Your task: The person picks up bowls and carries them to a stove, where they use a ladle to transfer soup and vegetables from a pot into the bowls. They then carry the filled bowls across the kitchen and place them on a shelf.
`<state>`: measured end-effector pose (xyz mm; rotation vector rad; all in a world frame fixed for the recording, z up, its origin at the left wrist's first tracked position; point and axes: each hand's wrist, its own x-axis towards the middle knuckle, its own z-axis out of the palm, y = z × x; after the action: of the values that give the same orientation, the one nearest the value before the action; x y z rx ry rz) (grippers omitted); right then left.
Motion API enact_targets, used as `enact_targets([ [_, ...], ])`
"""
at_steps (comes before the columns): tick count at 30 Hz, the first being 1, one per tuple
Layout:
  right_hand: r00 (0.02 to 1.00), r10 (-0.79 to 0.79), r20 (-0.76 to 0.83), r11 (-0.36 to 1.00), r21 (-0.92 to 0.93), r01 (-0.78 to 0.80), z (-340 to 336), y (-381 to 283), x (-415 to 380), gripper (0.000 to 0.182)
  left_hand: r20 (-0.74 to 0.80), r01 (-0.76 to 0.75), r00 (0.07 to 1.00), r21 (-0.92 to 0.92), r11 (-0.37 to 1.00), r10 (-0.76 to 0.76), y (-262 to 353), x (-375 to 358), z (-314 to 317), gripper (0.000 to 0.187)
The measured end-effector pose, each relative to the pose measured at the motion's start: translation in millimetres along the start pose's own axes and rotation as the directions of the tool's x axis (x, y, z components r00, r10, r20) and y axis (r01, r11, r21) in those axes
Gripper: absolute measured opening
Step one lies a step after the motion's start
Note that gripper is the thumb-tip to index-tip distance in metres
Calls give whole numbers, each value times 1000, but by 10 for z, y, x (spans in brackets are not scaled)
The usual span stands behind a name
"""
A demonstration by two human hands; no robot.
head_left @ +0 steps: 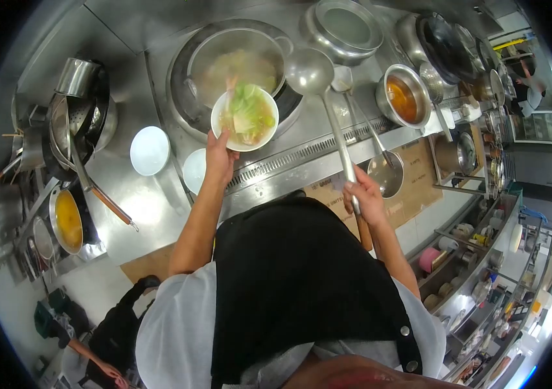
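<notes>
I count two hands, left [219, 157] and right [365, 194]; one filled bowl [245, 117]; two empty white bowls [149, 150] [194, 170]; two ladles [310, 71] [386, 174]; one steaming wok [234, 65].

Filled white bowl [245, 118], long steel ladle [328, 104]

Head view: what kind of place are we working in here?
Most likely a restaurant kitchen: a steel cooking range with a big built-in pot, long-handled ladles, and metal bowls of sauce around it.

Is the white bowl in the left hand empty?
No, the round white bowl held by the left hand contains green leafy vegetables and pale pieces in broth.
</notes>
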<state>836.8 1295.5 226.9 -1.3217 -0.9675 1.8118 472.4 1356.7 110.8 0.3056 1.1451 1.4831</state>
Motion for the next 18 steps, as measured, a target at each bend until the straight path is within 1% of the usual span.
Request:
enact_targets([
  [1,999,36,17,999,-28,-35,-226,47,67,60,-1,-8,1000,-8,1000,8,-47,-49,22,30],
  [2,999,-34,6,980,-197,35,-447,183,183,60,-3,-16,1000,-16,1000,16,-94,-98,43,30],
  [3,994,-108,8,928,-358,104,-657,354,332,61,-21,-22,1000,-13,1000,22,-125,-144,88,30],
  [5,992,-120,-37,798,-598,74,-926,524,537,65,-59,-11,998,11,1000,12,-177,-250,190,30],
  [7,963,-263,-59,507,-858,86,-1259,984,814,65,-102,24,995,50,998,-19,-198,-400,314,30],
  [8,942,-331,-50,332,-941,66,-1382,1182,929,65,-105,25,994,65,998,-18,-227,-445,360,31],
  [11,948,-302,-101,242,-970,-26,-1490,1377,1083,67,-112,48,993,104,993,-36,-378,-582,445,32],
  [14,938,-333,-92,301,-953,14,-1597,1523,1086,69,-97,91,992,156,983,-77,-487,-654,542,34],
  [16,921,-384,-62,252,-967,40,-1614,1569,1098,66,-76,129,990,221,967,-115,-511,-679,610,34],
  [17,912,-408,-52,227,-973,46,-1624,1597,1085,64,-38,119,993,206,971,-114,-567,-661,599,34],
  [18,921,-381,-80,198,-980,-4,-1614,1579,1076,61,0,111,994,190,976,-113,-623,-641,588,34],
])
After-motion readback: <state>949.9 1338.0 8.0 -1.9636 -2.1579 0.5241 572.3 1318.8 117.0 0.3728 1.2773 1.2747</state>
